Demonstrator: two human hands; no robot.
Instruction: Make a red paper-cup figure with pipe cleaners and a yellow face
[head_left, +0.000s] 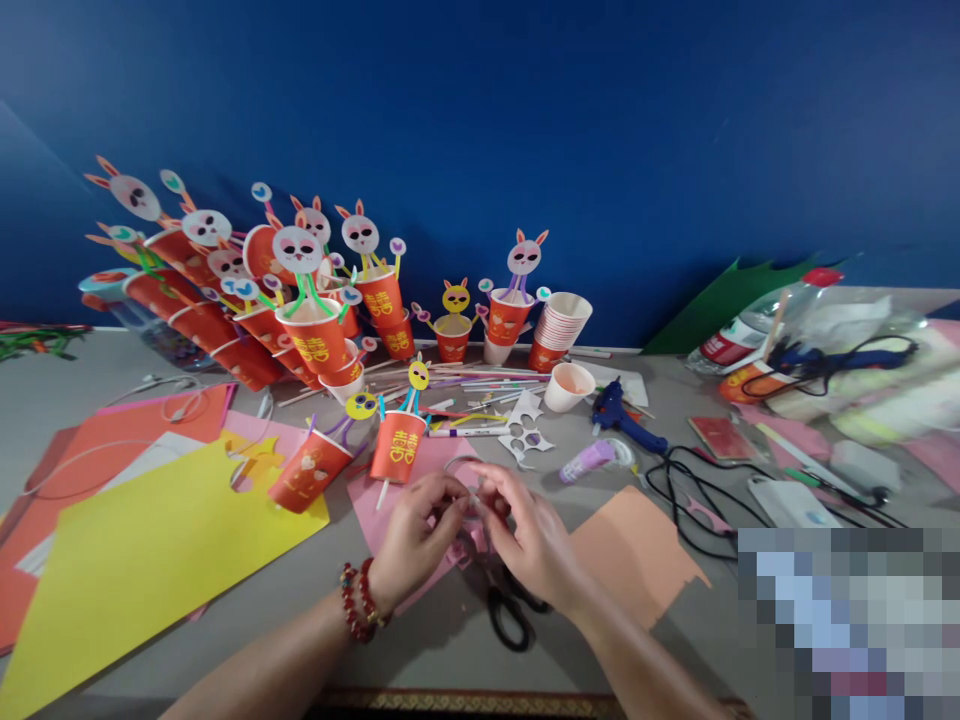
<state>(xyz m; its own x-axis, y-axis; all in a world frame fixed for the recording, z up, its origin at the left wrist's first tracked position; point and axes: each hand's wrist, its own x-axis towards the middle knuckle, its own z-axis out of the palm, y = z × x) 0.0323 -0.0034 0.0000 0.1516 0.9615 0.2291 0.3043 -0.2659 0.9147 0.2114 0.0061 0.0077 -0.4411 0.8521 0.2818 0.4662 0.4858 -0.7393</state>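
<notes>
My left hand (427, 525) and my right hand (517, 525) meet over the middle of the table, fingertips pinched together. Between them is something small and pale that I cannot make out. Below them lies a pair of black-handled scissors (508, 618), partly covered by my right hand. A pink paper sheet (367, 505) with pink scraps is under my hands. Just beyond my left hand stands a red paper cup (397, 447) with a yellow paper face on top. Another red cup (309, 470) with a yellow face leans to its left.
Red cups with white rabbit faces (298, 250) crowd the back left. A cup stack (561, 330), a blue glue gun (628, 418), a purple glue stick (586, 460) and black cables (679, 500) are to the right. Yellow card (172, 550) covers the left; orange paper (634, 550) lies right.
</notes>
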